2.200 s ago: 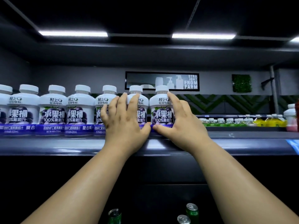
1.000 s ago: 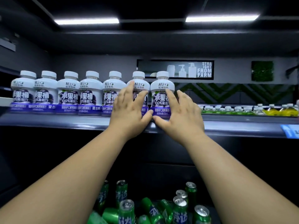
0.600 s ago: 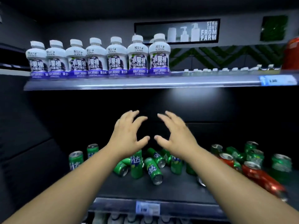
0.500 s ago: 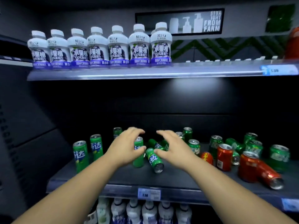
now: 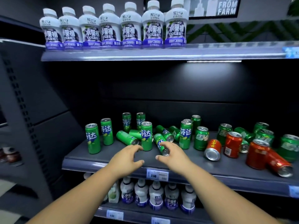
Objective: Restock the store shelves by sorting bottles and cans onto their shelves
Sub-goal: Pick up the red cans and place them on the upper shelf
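Restocking the drinks aisle: we are reaching both bare hands onto the can shelf (image 5: pixel 186 157), where slim green cans are standing and lying jumbled together. Our left hand (image 5: pixel 127 156) is hovering half open, fingers loosely curved and thumb spread, gripping nothing, with an upright green can (image 5: pixel 146 136) just beyond its fingertips. Our right hand (image 5: pixel 174 155) is likewise half open and arching over the near end of a toppled green can (image 5: pixel 158 139) that is lying just ahead of it. We cannot tell whether the fingertips are touching the can yet, but they are not closing round it. In our judgement the step in hand is setting this fallen can on its base. We are best taking it round the middle of its body, thumb on one side and fingers on the other, lifting rather than dragging, since more toppled cans are lying close behind and are likely to roll. The tall upright can beside it looks easy to tip, so the left hand is well placed for steadying it. The red cans (image 5: pixel 233 144), lying and standing well off to the right of our right hand, are probably wanting a group of their own. The grape juice bottles (image 5: pixel 131 29) are sitting in a tidy row high above both hands.
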